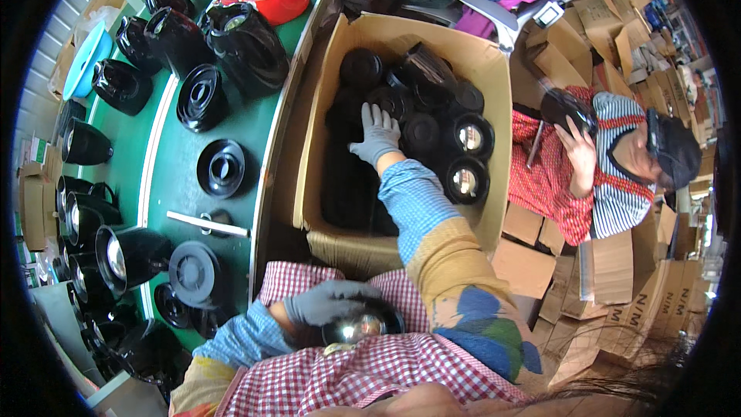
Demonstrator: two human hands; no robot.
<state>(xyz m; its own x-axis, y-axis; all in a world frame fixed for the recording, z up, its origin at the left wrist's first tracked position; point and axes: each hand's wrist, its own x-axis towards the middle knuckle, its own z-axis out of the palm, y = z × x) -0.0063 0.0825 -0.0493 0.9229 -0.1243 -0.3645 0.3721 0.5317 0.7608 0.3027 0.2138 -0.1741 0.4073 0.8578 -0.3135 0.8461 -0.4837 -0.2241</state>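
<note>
- Your right hand, gloved with fingers spread open, rests on black lids piled in the cardboard box; the heap lies right and far of the fingertips.
- Your left hand curls closed over a shiny round lid in your lap, near you.
- The box's deep left side is too dark to make out.

Grey gloves cover both hands, with blue-and-tan patchwork sleeves and a red-checked apron.
</note>
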